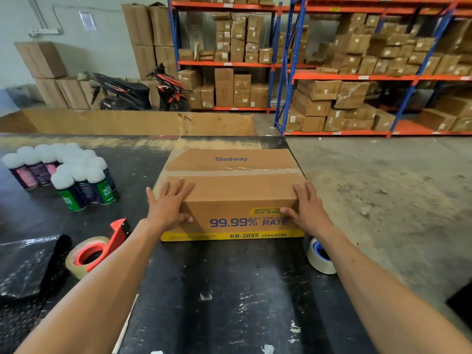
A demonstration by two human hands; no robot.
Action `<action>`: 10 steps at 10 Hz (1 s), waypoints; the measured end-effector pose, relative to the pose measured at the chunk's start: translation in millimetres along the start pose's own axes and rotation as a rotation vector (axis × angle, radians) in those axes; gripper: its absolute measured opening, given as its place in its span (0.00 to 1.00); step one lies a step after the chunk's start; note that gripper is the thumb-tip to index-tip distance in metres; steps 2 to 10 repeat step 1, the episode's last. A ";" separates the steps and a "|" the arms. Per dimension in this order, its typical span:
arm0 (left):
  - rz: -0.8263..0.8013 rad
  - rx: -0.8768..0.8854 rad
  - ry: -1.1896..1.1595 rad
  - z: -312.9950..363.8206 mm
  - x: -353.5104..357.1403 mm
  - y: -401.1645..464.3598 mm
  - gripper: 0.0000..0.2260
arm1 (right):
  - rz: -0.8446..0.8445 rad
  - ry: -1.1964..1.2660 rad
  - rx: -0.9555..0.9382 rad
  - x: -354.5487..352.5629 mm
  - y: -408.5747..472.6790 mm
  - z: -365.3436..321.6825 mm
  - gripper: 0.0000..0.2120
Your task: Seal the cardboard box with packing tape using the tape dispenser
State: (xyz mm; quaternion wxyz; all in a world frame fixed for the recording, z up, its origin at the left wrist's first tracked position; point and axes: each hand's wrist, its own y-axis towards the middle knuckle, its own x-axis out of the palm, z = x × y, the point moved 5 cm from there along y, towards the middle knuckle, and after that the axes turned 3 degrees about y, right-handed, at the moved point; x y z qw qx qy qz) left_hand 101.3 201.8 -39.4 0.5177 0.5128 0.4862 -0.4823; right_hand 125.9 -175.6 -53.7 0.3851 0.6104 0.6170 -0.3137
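Head view: cardboard box (231, 192) centred on black surface (229, 290), clear tape strip already over top seam. Left hand (169, 204) and right hand (307, 209) flat on near corners, fingers (178, 186) straight, holding nothing. Tape dispenser (98, 247) lies near left forearm. Advice: steady box squarely, press flaps flush.

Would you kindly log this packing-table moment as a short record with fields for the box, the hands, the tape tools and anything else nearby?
box: cardboard box on the black table, flaps shut, clear tape along the top seam
left hand: open, flat on the box's near left corner
right hand: open, flat on the box's near right corner
dispenser: red, lying on the table left of the box, untouched
spare roll: by the box's near right corner
cans: white-capped, clustered far left
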 end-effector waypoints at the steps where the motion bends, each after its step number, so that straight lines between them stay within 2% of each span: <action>1: 0.235 -0.009 -0.017 10.6 9.6 -22.4 0.47 | 0.109 0.035 0.000 -7.8 -9.3 12.3 0.40; 10: 0.235 -0.009 -0.017 10.6 9.6 -22.4 0.47 | 0.109 0.035 0.000 -7.8 -9.3 12.3 0.40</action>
